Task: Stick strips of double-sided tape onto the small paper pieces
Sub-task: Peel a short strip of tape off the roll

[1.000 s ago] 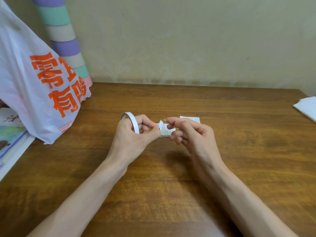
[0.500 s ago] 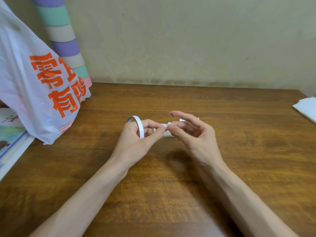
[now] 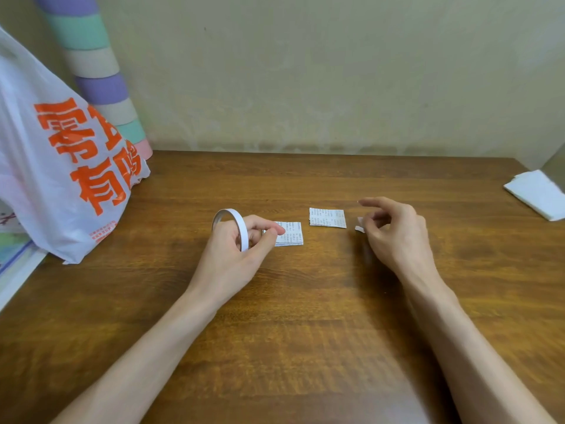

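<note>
Leftward, well beyond left hand: plastic bag (image 3: 61, 166), white with orange print. Left hand (image 3: 235, 255) gripping tape roll (image 3: 232, 224), fingers curled through ring. Just right of its fingertips: paper stack (image 3: 292, 235), flat on table (image 3: 305, 301). Between hands: single paper piece (image 3: 327, 217). Right hand (image 3: 394, 234) pinching small tape strip (image 3: 360, 224), forefinger extended. Far right of it: folded white sheet (image 3: 538, 194).

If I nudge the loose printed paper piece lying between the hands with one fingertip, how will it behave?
The printed paper piece looks thin and lies flat on the smooth wooden table, so it would probably slide rather than lift. It is small and likely very light, so it may spin or skid. Picked up by an edge, it would probably flex.
</note>
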### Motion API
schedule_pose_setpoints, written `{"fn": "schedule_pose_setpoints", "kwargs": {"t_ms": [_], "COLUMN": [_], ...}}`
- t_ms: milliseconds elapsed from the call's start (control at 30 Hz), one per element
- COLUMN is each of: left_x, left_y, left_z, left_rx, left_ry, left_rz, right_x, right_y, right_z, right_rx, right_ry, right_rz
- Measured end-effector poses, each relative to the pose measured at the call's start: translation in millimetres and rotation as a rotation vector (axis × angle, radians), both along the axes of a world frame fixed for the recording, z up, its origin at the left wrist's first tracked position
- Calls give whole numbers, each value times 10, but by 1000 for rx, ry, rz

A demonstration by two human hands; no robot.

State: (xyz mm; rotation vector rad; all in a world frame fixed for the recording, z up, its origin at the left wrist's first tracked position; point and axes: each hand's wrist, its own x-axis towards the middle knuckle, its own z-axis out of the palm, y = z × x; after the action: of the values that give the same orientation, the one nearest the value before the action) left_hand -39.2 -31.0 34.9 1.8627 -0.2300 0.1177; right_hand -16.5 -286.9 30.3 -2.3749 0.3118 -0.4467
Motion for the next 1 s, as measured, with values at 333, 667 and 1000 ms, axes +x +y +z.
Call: {"fn": "schedule_pose_setpoints", "kwargs": {"t_ms": [333,667,1000], "left_x": [25,105,128], "left_y": [16,83,100], "left_z": [-25,-71,-111], "left_rx": [41,89,117], "left_ry": [-21,-82,-95], "left_rz": [40,109,120], "right_x": [41,23,112], "right_y": [-3,569,622], "right_z": [-42,-295,-392], "right_rx": [-104,-63,-281], "right_ry": [-24,-156,-260], "right_rz": [-11,521,514]}}
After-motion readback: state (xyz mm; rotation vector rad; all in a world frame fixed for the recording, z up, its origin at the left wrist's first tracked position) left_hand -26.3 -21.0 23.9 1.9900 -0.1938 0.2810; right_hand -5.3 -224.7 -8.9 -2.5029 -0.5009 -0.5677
